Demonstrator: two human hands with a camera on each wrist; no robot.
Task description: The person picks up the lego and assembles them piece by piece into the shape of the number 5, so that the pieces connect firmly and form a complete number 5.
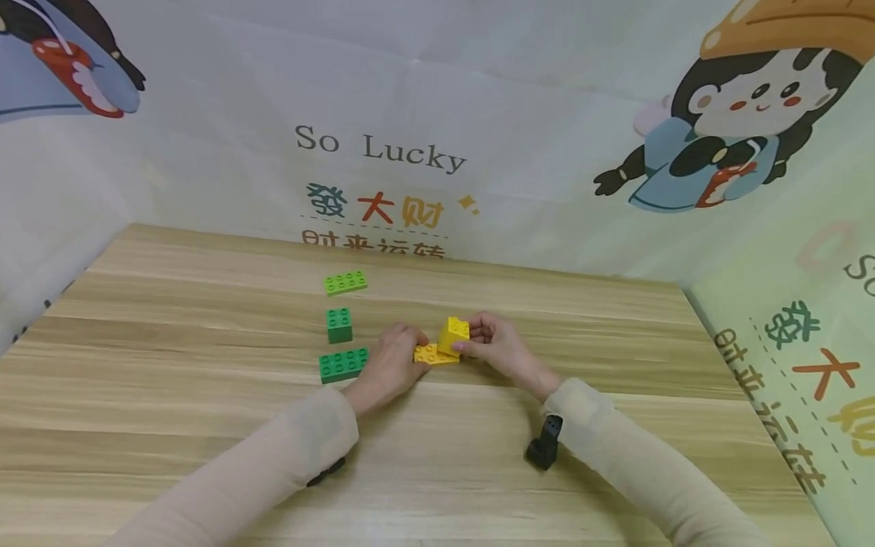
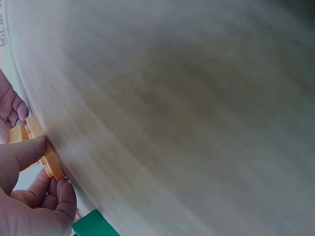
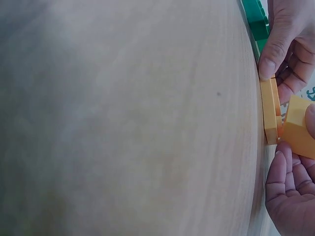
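My left hand [image 1: 394, 360] grips the left end of a flat orange-yellow toy building brick [image 1: 427, 355] lying on the table. In the left wrist view the thumb lies along the side of this flat brick [image 2: 53, 161], and the fingers curl round its end. A taller yellow building brick [image 1: 453, 335] is pinched between thumb and fingers of my right hand [image 1: 502, 348]. It is tilted, right over the flat brick's right end. In the right wrist view the yellow brick's [image 3: 298, 127] lower edge is close to the flat brick's studs [image 3: 278, 103].
Left of my left hand lies a long dark green brick [image 1: 343, 365]. Behind it stand a smaller green brick [image 1: 339, 325] and a flat light green brick [image 1: 345, 282]. A printed cloth [image 1: 519, 190] hangs behind the wooden table [image 1: 437, 471] and along its sides.
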